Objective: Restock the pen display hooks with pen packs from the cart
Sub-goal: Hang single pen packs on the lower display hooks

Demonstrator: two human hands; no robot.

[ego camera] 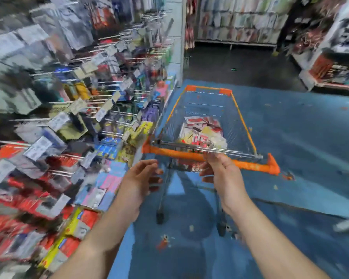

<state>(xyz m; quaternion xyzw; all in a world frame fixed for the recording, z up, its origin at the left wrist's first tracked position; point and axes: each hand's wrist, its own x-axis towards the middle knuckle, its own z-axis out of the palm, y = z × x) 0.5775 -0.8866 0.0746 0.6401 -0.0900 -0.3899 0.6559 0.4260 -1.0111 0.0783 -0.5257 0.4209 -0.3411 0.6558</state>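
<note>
Pen packs [201,131] lie heaped in a wire cart [238,121] beside the blurred display hooks [109,115].

Both hands reach toward its orange handle [181,155], fingers loosely spread, holding nothing: the left hand [141,178] short of it, the right hand [222,174] just below.

Legible text: almost none, frame blurred.
Only "28" read, on a red-and-white pack [203,137] in the cart [245,125]; tags on the display hooks [117,109] were smeared past reading.
</note>
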